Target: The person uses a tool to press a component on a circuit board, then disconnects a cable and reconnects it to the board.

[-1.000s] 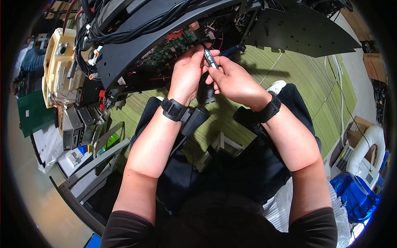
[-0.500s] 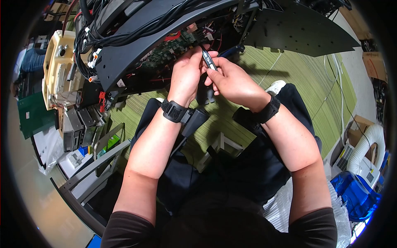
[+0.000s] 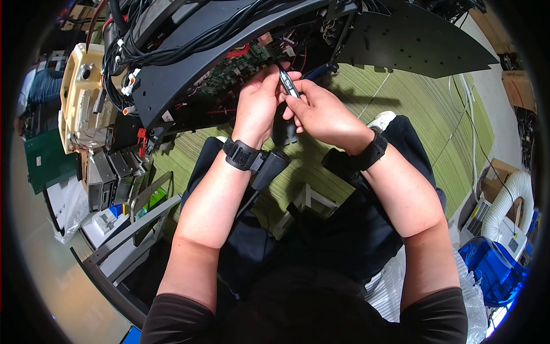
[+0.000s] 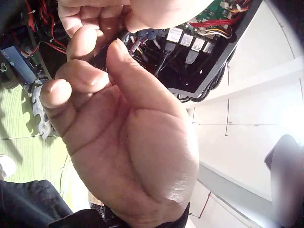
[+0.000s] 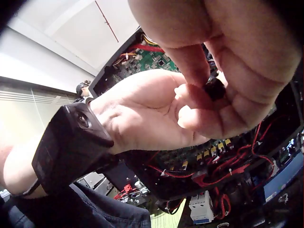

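Running from the right hand (image 3: 331,116) up and leftward towards the green circuit board (image 3: 232,70), the slim black-and-silver pen-shaped tool (image 3: 288,85) lies on a slant in the head view. The right hand pinches its lower part between thumb and fingers; the upper end sits beside the left hand's (image 3: 256,112) fingertips, just short of the board as seen from above. So the right hand is nearer the lower end, the left hand nearer the upper one and the board. The board sits inside a black curved metal housing (image 3: 172,71), beyond both hands.

In the left wrist view, the left hand (image 4: 135,130) shows its palm, with fingers bent inward and the thumb reaching towards the right hand (image 4: 164,10) above it. The fingertips crowd close together, and whether the left hand pinches anything there I cannot tell.

In the right wrist view, the right hand (image 5: 251,66) curls round a dark, short-looking piece (image 5: 215,88), probably the tool seen nearly end-on, though the fingers hide most of it. The left hand (image 5: 147,107) comes in from the opposite side, its fingers right beside the grip.
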Demonstrator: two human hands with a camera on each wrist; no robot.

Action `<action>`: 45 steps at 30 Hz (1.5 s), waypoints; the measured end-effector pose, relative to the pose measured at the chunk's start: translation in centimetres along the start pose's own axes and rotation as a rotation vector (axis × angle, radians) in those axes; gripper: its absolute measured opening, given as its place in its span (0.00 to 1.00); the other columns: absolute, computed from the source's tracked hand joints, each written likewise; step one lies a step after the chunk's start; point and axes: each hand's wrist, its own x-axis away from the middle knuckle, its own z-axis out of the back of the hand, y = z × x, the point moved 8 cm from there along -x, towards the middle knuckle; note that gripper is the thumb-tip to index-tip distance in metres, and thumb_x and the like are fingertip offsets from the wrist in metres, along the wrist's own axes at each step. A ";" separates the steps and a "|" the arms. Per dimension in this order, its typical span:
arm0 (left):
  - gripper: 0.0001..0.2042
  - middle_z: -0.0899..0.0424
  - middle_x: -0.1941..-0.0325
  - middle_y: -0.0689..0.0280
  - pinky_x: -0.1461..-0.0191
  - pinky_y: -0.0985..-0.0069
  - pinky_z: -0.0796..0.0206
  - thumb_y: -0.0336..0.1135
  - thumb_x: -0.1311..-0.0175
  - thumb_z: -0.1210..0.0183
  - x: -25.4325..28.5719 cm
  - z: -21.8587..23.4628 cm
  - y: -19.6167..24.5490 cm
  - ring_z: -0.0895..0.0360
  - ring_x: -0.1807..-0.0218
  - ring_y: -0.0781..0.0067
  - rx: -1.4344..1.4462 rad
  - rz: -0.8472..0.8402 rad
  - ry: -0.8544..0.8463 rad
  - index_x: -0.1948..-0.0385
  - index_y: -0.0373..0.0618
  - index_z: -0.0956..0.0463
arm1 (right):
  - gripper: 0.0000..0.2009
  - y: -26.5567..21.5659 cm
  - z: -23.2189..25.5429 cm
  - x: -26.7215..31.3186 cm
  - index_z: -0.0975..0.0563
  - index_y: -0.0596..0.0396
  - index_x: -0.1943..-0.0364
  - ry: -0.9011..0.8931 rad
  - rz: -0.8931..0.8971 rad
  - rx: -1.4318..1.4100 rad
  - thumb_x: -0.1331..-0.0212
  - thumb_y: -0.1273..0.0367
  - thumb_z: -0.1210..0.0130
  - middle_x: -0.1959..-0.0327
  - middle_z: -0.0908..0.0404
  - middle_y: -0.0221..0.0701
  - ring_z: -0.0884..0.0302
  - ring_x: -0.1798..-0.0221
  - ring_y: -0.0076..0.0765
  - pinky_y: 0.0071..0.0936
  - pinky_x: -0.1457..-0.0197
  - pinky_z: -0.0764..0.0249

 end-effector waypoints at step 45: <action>0.16 0.20 0.57 0.60 0.77 0.81 0.36 0.39 0.28 0.61 -0.9 0.8 -1.8 0.26 0.70 0.78 -0.005 0.128 0.032 0.49 0.37 0.31 | 0.11 1.5 -0.5 -1.0 0.30 0.59 0.53 0.001 -0.059 0.048 0.34 0.67 0.55 0.72 0.25 0.26 0.32 0.76 0.17 0.17 0.71 0.32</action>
